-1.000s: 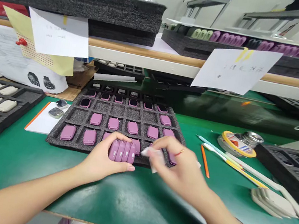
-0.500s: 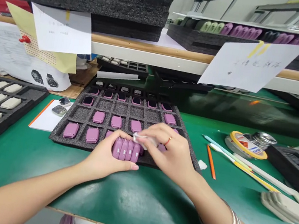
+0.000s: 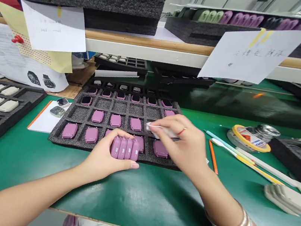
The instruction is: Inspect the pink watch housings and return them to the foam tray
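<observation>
4 purple cases (image 3: 125, 149) are held in a row by the left hand (image 3: 107, 155), with its fingers curled around them, at the front edge of the black tray (image 3: 79, 115). A white cloth (image 3: 161, 130) is pinched between the right hand's (image 3: 184, 144) fingers, above the tray. More purple cases are kept in its slots.

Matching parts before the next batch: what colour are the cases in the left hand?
Purple cases, best seen in the head view.
</observation>
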`<control>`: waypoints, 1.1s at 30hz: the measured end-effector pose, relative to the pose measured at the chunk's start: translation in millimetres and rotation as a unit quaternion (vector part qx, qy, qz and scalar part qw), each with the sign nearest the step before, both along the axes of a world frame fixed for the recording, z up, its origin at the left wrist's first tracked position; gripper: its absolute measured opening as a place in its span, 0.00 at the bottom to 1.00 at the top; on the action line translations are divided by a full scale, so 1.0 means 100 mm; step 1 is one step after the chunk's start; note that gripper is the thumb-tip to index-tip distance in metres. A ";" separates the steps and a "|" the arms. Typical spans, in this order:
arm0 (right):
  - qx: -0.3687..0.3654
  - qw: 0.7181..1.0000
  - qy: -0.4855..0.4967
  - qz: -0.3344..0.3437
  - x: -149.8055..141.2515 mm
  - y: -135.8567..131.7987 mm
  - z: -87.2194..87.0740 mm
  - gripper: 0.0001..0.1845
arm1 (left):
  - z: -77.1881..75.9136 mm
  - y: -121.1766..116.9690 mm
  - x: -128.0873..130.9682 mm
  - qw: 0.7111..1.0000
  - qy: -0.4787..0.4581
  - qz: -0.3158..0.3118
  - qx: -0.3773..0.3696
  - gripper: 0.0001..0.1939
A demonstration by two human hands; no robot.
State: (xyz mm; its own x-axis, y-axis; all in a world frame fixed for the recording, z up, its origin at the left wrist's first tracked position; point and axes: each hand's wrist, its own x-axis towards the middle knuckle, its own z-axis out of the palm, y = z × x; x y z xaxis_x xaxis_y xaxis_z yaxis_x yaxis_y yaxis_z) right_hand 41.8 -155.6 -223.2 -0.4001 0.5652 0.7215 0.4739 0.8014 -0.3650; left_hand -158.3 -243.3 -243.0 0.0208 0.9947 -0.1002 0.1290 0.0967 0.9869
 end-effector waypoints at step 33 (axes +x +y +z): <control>-0.164 0.945 0.087 0.269 -0.34 -0.48 -0.31 0.49 | 0.06 -0.16 0.11 0.987 -0.150 -0.053 -0.010 0.23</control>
